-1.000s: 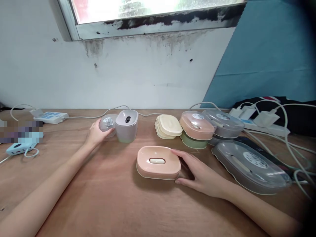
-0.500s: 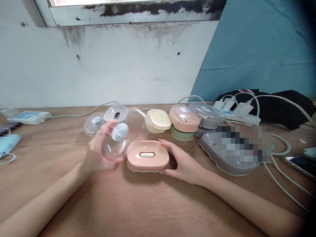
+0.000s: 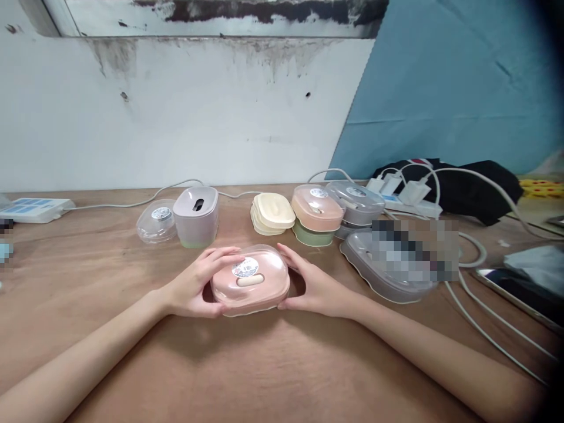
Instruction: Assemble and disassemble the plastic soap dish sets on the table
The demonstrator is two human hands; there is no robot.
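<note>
A pink oval box (image 3: 264, 294) with a pale slot in its top sits on the table in front of me. Over it lies a clear plastic cover (image 3: 271, 261) with a round printed sticker (image 3: 245, 268). My left hand (image 3: 196, 285) grips the cover and box from the left, thumb at the near edge and fingers over the top. My right hand (image 3: 315, 285) is curved around the right end, thumb low and fingers on the far side. Whether the cover is fully seated I cannot tell.
Behind stand a clear cover (image 3: 155, 226), a lilac container (image 3: 196, 220), cream lids (image 3: 273, 212), a pink box on a green base (image 3: 315, 211) and grey boxes (image 3: 356, 202). Rightward lie another grey box (image 3: 383, 276), white cables (image 3: 473, 252) and a phone (image 3: 520, 294). A power strip (image 3: 37, 208) is at left.
My left hand has brought the clear cover right and down onto the pink box. My right hand stays at the box's right end. The view has shifted slightly right.
</note>
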